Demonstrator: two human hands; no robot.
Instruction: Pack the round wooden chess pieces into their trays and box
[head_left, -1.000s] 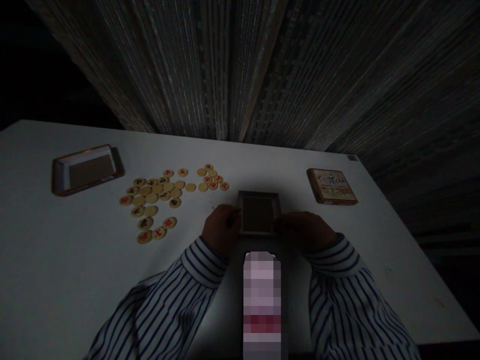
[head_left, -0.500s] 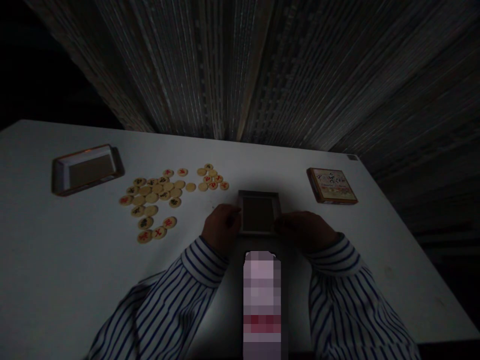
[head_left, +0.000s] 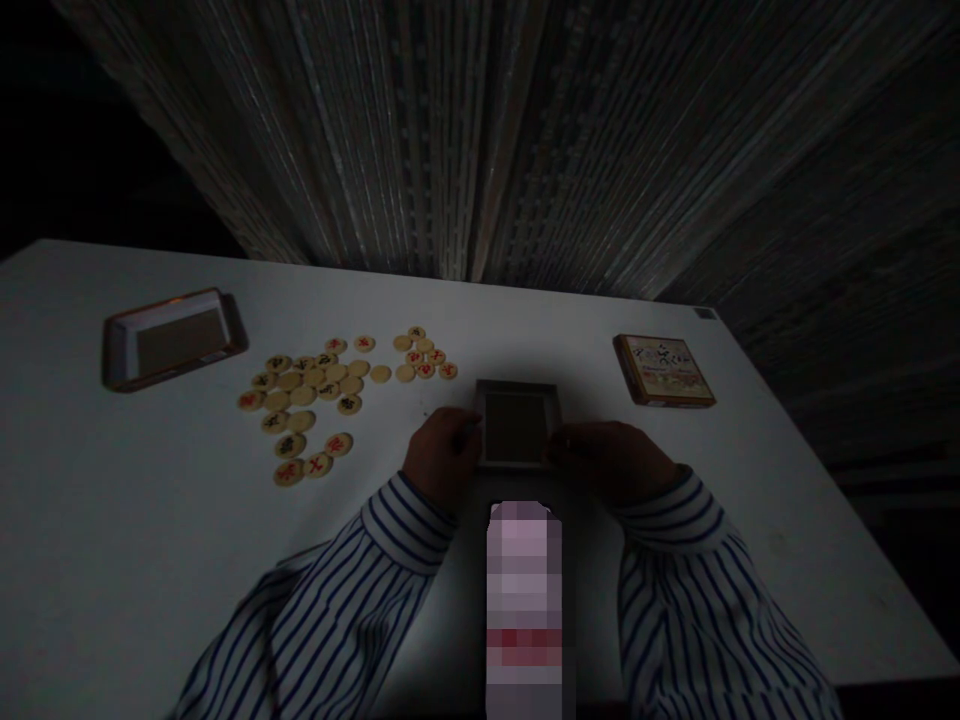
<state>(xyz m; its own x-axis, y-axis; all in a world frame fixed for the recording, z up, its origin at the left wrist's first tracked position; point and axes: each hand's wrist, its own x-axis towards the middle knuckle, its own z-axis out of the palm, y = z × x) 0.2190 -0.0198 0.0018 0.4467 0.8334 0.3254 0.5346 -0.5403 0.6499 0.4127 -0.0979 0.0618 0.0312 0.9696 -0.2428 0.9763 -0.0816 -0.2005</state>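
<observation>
A small dark open box tray with a raised rim lies in front of me, its inside bare. My left hand grips its left side, the fingers curled at the edge. On the opposite side my right hand holds the right edge, closed fingers in deep shadow. To the left of the tray are several round wooden Chinese chess pieces, some showing red or black characters, others plain side up. A smaller cluster of pieces sits just beyond my left hand.
An open shallow box stands at the back left of the white table. A printed box lies at the right. Behind the table hangs a striped curtain. A pixelated pinkish patch covers the near middle.
</observation>
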